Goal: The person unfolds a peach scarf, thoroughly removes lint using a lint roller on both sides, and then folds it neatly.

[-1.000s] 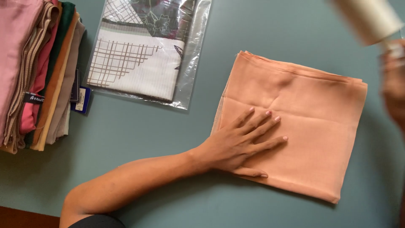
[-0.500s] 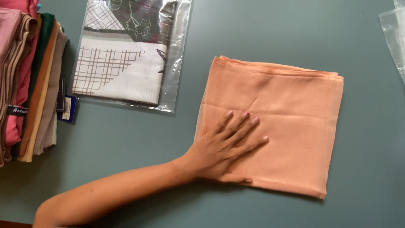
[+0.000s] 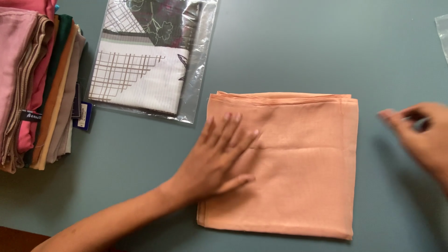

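the left hand (image 3: 217,156) lay flat and open on the folded peach cloth (image 3: 298,172), which sat square on the grey-green table (image 3: 289,51), pinning its left side. the right hand (image 3: 420,133) hovered off the right edge, blurred, seemingly empty with fingers loosely curled. the step looked like smoothing the fold; next would need both palms pressing evenly.

Matt peach cloth (image 3: 298,163), smooth-woven

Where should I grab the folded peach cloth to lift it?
Probably pinch the folded peach cloth at its right edge, coming in from the right. That side lies bare on the table; the left hand presses flat on the left part, and the right hand hangs just beside it.
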